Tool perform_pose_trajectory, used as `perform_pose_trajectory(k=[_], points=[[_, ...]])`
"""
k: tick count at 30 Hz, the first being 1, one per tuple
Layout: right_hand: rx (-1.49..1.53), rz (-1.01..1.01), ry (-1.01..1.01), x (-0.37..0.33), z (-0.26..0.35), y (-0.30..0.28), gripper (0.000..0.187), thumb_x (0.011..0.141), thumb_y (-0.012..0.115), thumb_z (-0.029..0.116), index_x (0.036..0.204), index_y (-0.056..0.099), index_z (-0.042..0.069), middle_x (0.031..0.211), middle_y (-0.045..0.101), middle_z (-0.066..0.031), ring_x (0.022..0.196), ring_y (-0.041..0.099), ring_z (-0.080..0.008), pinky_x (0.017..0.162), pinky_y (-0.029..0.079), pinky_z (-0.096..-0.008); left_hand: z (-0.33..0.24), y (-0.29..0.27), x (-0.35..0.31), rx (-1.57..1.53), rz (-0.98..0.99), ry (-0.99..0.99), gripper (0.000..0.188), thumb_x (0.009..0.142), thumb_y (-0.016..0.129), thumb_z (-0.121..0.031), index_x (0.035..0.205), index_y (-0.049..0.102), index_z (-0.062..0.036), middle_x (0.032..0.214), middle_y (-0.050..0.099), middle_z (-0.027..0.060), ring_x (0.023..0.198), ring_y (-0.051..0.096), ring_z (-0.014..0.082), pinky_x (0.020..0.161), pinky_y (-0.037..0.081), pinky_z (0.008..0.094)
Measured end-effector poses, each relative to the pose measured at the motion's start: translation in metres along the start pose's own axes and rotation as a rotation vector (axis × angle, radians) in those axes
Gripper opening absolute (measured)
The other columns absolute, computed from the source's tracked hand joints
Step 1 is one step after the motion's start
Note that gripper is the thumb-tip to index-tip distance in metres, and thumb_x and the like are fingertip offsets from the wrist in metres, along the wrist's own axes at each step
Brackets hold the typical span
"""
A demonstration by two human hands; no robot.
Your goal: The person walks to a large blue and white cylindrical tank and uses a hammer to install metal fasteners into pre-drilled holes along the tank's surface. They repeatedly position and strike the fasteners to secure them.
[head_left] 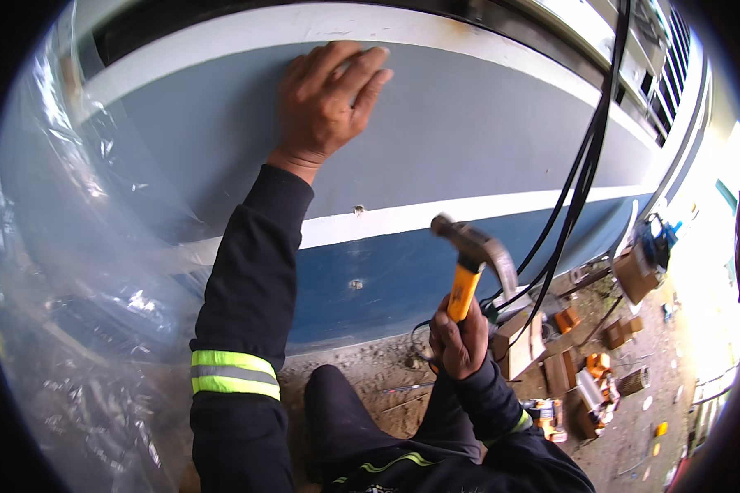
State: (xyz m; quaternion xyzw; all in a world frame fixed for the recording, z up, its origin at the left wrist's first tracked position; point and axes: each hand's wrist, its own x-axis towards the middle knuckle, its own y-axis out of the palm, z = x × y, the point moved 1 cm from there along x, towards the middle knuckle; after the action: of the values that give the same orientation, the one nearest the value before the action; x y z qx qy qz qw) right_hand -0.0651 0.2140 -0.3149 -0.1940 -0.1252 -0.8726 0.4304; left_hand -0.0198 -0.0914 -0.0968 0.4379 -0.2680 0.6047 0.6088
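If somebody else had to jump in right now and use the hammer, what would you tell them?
Left hand: flat and open against the grey-blue wall, high up, holding nothing.
Right hand: gripping the orange handle of the claw hammer, head raised near the wall but not touching it.
Things: two small fixings show in the wall, one on the white stripe, one in the darker blue band below. Black cables hang close to the right of the hammer. Clear plastic sheet on the left.
Done: both fixings look already in the wall; I cannot tell how deep.
Left: probably driving them home. Mind the cables.
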Motion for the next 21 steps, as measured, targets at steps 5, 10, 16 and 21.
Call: perform_pose_trajectory(k=[5, 10, 16, 21], points=[[-0.104, 0.018, 0.292, -0.085, -0.019, -0.039, 0.014, 0.104, 0.063, 0.015, 0.1, 0.057, 0.003, 0.063, 0.057, -0.0009, 0.051, 0.054, -0.0087, 0.05, 0.04, -0.0276, -0.01, -0.008, 0.026, 0.038, 0.113, 0.018, 0.011, 0.088, 0.079, -0.009, 0.097, 0.075, -0.0114, 0.089, 0.069, 0.001, 0.079, 0.071, 0.0212, 0.069, 0.059, 0.0328], [-0.189, 0.047, 0.304, -0.125, -0.034, -0.062, 0.017, 0.1, 0.067, 0.016, 0.103, 0.057, 0.002, 0.064, 0.059, -0.0127, 0.054, 0.063, -0.0266, 0.055, 0.046, -0.0367, -0.022, -0.024, 0.054, 0.222, 0.412, 0.163, 0.007, 0.089, 0.076, -0.008, 0.095, 0.071, -0.0056, 0.086, 0.068, 0.007, 0.071, 0.072, 0.0261, 0.061, 0.06, 0.0339], [-0.174, 0.126, 0.182, -0.134, -0.025, -0.075, 0.02, 0.101, 0.067, 0.017, 0.104, 0.054, 0.001, 0.061, 0.053, -0.0181, 0.054, 0.061, -0.036, 0.054, 0.044, -0.0409, -0.015, -0.027, 0.078, 0.162, 0.661, 0.174, 0.009, 0.091, 0.073, -0.006, 0.097, 0.069, -0.0012, 0.085, 0.068, 0.0127, 0.066, 0.069, 0.0318, 0.057, 0.058, 0.036], [-0.16, 0.114, 0.117, -0.142, -0.026, -0.086, 0.02, 0.101, 0.067, 0.016, 0.105, 0.054, 0.002, 0.063, 0.053, -0.0212, 0.057, 0.059, -0.0429, 0.055, 0.042, -0.044, -0.016, -0.028, 0.082, 0.149, 0.673, 0.163, 0.008, 0.092, 0.072, -0.005, 0.097, 0.068, -0.0011, 0.085, 0.066, 0.0124, 0.064, 0.067, 0.031, 0.056, 0.056, 0.0365]])
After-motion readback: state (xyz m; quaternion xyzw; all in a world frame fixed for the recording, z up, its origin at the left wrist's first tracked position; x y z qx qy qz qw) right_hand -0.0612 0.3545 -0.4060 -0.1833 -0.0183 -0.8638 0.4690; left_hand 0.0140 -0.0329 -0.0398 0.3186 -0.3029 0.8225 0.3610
